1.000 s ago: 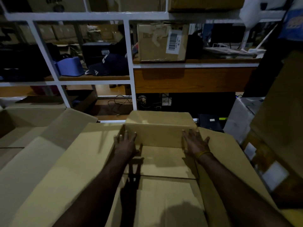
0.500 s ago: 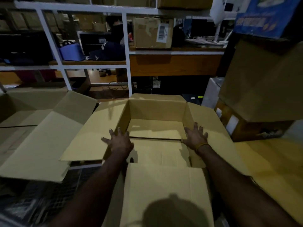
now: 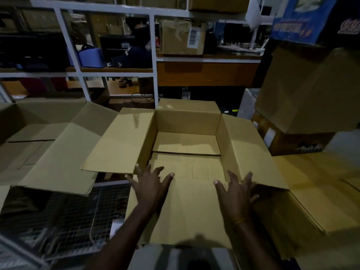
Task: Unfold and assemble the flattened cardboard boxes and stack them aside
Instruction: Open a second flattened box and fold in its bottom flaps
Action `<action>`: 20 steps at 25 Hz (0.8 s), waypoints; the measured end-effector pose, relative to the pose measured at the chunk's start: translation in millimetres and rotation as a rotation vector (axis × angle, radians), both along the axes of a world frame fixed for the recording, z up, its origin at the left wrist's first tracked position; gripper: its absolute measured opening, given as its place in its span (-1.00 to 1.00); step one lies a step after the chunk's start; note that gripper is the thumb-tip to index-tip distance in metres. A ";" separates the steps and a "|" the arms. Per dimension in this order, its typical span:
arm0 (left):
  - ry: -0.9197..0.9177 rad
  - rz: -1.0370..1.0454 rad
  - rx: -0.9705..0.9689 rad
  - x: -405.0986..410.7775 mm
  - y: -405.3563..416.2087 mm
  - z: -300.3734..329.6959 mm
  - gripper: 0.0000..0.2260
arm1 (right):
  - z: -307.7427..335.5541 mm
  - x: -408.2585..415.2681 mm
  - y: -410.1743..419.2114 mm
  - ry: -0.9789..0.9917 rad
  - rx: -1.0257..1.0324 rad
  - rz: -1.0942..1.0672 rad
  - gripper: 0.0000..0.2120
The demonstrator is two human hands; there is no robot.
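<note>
An opened brown cardboard box (image 3: 187,121) stands in front of me, its top flaps spread out to all sides and its bottom flaps folded flat inside. My left hand (image 3: 151,187) lies with spread fingers on the near flap (image 3: 191,211) at the box's front left corner. My right hand (image 3: 236,193), a yellow band at its wrist, has its fingers spread over the front right corner of the same flap. Neither hand holds anything. A second opened box (image 3: 48,145) sits to the left.
Flat cardboard (image 3: 319,184) lies at the right, with stacked boxes (image 3: 303,106) above it. A white shelf frame (image 3: 153,55) with a labelled carton (image 3: 183,38) and a blue bag (image 3: 89,57) stands behind. A wire mesh surface (image 3: 74,215) shows at lower left.
Both hands have drawn back from inside the box, off its bottom flaps, to the near flap at the front edge. The view has pulled back and the box's inside now shows.
</note>
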State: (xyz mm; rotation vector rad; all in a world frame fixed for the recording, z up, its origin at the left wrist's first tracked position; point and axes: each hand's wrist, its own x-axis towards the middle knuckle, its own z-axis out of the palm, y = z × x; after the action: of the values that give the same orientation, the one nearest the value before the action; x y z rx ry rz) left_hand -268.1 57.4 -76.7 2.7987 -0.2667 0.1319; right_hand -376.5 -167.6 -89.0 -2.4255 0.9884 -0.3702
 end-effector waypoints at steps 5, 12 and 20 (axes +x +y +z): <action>0.160 0.013 -0.049 -7.7 20.1 1.6 -0.31 | -6.3 -24.6 7.4 -0.101 0.170 0.011 -0.32; 0.051 -0.066 -0.074 34.3 30.1 -12.3 -0.45 | 6.8 3.4 -13.9 -0.177 0.212 0.049 -0.44; -0.323 -0.117 -0.356 55.0 21.9 -14.1 -0.62 | -1.3 35.8 -6.2 -0.408 0.143 -0.045 -0.53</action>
State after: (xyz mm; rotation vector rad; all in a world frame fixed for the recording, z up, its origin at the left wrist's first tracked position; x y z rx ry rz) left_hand -213.2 79.4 -90.7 2.3929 -0.4352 0.5487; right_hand -340.7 -173.8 -90.3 -2.0876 0.8547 -0.7487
